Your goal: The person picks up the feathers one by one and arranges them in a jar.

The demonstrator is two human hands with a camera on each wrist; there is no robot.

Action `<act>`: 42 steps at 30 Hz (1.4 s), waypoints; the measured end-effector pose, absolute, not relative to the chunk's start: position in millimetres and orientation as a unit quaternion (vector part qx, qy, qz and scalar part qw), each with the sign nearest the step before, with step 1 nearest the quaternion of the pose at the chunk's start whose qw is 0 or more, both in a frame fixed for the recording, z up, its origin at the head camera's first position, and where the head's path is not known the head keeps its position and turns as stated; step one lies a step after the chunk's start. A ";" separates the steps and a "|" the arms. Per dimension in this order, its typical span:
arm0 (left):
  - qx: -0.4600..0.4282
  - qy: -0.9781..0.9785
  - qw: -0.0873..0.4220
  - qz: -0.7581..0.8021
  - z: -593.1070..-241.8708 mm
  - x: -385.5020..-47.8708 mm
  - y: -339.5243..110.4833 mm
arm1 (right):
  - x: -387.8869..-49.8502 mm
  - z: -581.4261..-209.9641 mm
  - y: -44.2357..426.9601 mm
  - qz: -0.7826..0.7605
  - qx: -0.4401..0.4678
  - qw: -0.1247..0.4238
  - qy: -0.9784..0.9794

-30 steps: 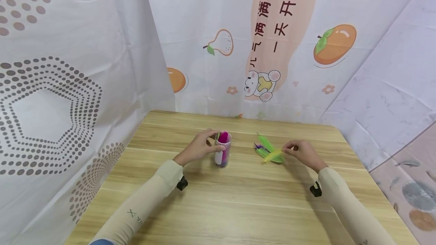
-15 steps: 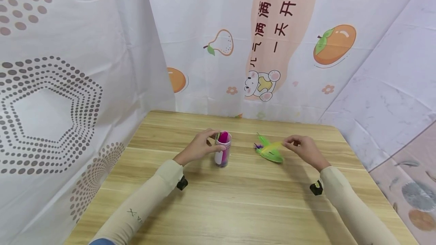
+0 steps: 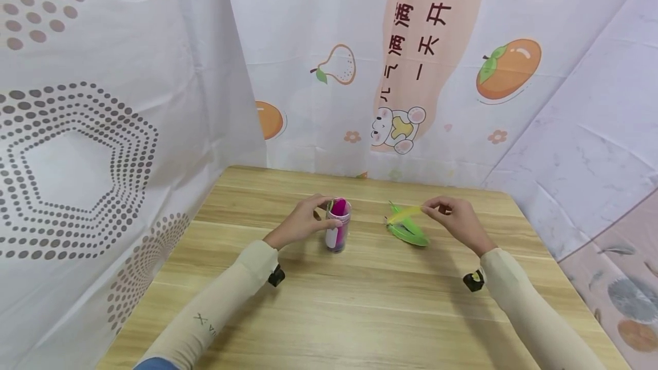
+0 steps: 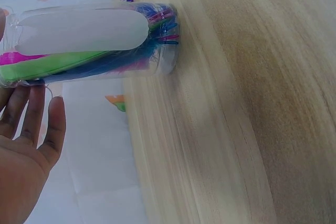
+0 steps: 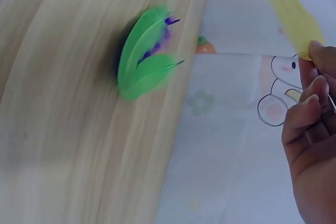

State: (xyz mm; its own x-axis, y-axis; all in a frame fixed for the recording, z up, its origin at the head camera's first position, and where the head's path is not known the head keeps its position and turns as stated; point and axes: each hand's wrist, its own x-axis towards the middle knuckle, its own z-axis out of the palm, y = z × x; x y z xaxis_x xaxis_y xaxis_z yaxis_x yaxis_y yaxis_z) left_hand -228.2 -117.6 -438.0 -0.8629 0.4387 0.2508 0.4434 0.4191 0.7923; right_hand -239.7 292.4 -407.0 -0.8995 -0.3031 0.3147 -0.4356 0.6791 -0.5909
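Observation:
A clear jar (image 3: pixel 337 227) with a pale label stands upright on the table. Inside it, magenta, green and blue feathers (image 4: pixel 79 66) show through the wall in the left wrist view. My left hand (image 3: pixel 302 223) grips the jar near its rim, thumb on the near side and fingers round the back. Between thumb and forefinger, my right hand (image 3: pixel 457 220) pinches a yellow feather (image 5: pixel 291 14) by one end, above the table. Below it lie green feathers (image 5: pixel 139 51), overlapping, with a purple feather (image 5: pixel 157 45) partly hidden beneath them.
The wooden table (image 3: pixel 329 307) meets a printed curtain (image 3: pixel 308 130) along its back edge. Another curtain (image 3: pixel 195 101) hangs along the left side. Pale marbled cloth (image 3: pixel 591 147) hangs at the right.
My right hand has risen slightly and drawn the yellow feather up and back, off the middle of the green feathers. The left hand and jar have stayed in place.

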 end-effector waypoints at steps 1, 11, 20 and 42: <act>-0.261 -0.843 0.002 -0.470 -438.3 -228.3 -117.4 | -239.1 -405.6 290.9 0.349 0.203 0.098 -0.910; -0.259 -0.844 0.000 -0.469 -437.0 -227.0 -116.1 | -238.4 -394.5 278.9 0.374 0.188 0.101 -0.903; -0.258 -0.845 -0.001 -0.469 -435.7 -226.3 -116.5 | -238.1 -384.6 270.0 0.410 0.165 0.097 -0.892; -0.256 -0.847 -0.001 -0.467 -436.3 -227.3 -117.0 | -236.6 -367.7 225.0 0.430 0.205 0.136 -0.869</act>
